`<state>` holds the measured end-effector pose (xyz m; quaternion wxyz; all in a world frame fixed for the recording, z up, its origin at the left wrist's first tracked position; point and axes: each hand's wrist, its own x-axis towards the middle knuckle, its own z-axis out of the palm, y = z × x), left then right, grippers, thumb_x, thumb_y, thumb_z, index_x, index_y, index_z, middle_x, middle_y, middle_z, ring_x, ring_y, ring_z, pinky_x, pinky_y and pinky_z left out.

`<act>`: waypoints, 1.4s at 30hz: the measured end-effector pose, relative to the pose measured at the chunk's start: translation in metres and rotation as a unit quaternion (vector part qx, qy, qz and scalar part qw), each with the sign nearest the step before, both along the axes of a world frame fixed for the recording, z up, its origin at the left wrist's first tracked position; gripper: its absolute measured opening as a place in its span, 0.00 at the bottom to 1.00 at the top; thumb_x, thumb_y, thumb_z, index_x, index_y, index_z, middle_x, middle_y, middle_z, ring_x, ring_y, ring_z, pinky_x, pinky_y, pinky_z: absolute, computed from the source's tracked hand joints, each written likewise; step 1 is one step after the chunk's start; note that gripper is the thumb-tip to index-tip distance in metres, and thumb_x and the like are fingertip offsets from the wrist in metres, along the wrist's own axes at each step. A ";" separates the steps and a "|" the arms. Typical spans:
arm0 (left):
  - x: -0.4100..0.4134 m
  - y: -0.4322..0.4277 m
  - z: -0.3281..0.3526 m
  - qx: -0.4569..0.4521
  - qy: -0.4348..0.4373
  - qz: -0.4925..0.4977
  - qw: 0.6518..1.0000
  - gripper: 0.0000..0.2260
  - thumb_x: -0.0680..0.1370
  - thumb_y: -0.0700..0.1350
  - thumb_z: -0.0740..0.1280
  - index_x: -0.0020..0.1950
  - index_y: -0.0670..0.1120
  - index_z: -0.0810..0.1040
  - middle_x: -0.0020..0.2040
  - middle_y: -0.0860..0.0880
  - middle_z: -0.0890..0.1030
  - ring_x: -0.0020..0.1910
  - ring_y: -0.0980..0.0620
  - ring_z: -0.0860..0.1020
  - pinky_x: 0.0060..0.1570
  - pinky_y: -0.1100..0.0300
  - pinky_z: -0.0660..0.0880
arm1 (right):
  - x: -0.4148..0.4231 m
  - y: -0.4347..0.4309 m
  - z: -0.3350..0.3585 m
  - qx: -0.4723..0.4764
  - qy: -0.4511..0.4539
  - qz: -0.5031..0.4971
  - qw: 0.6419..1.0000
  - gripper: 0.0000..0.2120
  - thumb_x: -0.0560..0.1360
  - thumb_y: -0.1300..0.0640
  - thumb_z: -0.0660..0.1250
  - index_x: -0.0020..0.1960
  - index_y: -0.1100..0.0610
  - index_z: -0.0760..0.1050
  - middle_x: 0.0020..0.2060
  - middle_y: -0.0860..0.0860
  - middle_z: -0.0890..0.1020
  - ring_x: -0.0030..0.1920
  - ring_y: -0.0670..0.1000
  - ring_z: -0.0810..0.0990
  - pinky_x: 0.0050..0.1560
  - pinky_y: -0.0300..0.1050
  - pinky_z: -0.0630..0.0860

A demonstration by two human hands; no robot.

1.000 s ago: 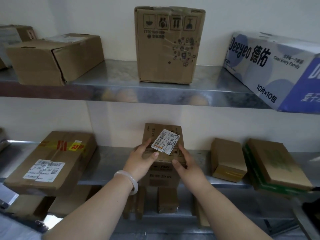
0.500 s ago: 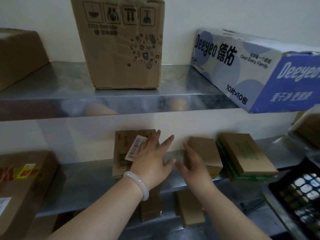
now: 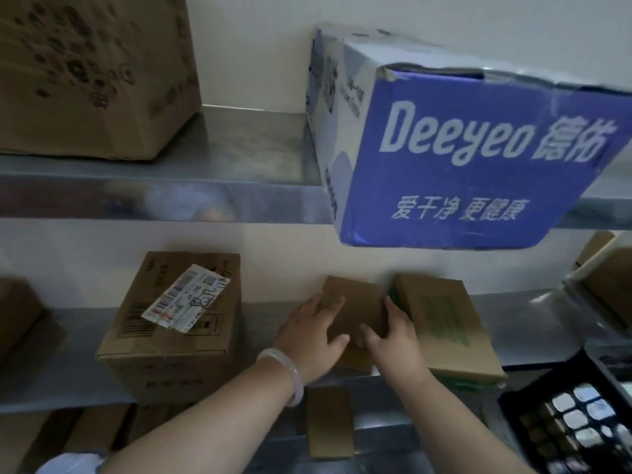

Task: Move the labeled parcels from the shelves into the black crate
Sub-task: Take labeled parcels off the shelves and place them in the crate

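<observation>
Near the shelf's (image 3: 261, 318) front edge, left hand (image 3: 307, 340) presses straight fingers on the small parcel (image 3: 355, 301), right hand (image 3: 393, 340) curls round its right side, likely clamping it for lifting

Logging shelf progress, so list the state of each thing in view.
left hand, lies flat on the small brown parcel
right hand, grips that parcel's right edge
small brown parcel, on the middle shelf, between both hands
labeled box, closed, on the middle shelf, untouched
Deeyeo box, closed, overhangs the upper shelf
black crate, lower right, contents unclear
</observation>
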<state>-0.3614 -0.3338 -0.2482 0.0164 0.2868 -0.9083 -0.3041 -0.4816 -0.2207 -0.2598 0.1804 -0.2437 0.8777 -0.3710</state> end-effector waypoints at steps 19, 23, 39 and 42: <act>-0.026 0.014 -0.009 0.313 0.104 0.298 0.896 0.52 0.59 0.76 0.68 0.78 0.64 0.49 0.75 0.48 0.66 0.70 0.44 0.70 0.69 0.47 0.68 | -0.005 -0.005 0.016 -0.069 -0.062 0.137 0.986 0.22 0.78 0.46 0.62 0.71 0.47 0.70 0.70 0.47 0.68 0.71 0.49 0.65 0.73 0.52 0.63; -0.020 0.015 -0.006 0.365 0.145 0.325 0.860 0.43 0.68 0.64 0.71 0.79 0.62 0.53 0.72 0.50 0.70 0.67 0.45 0.72 0.67 0.48 0.69 | -0.008 -0.006 0.021 -0.095 -0.080 0.166 0.978 0.22 0.78 0.46 0.63 0.72 0.44 0.68 0.69 0.43 0.69 0.70 0.45 0.65 0.72 0.48 0.62; -0.013 0.016 0.004 0.294 0.168 0.288 0.896 0.22 0.83 0.58 0.55 0.76 0.53 0.64 0.65 0.50 0.75 0.54 0.55 0.72 0.57 0.59 0.67 | -0.014 0.003 0.032 -0.133 -0.201 0.150 0.959 0.19 0.79 0.62 0.57 0.53 0.38 0.77 0.51 0.41 0.81 0.55 0.43 0.77 0.52 0.32 0.72; -0.019 0.017 0.000 0.302 0.155 0.268 0.902 0.37 0.76 0.65 0.64 0.80 0.52 0.54 0.73 0.51 0.69 0.65 0.50 0.73 0.63 0.55 0.69 | -0.013 0.009 0.029 -0.141 -0.185 0.157 0.960 0.20 0.79 0.62 0.57 0.66 0.44 0.75 0.64 0.43 0.75 0.66 0.44 0.71 0.69 0.44 0.69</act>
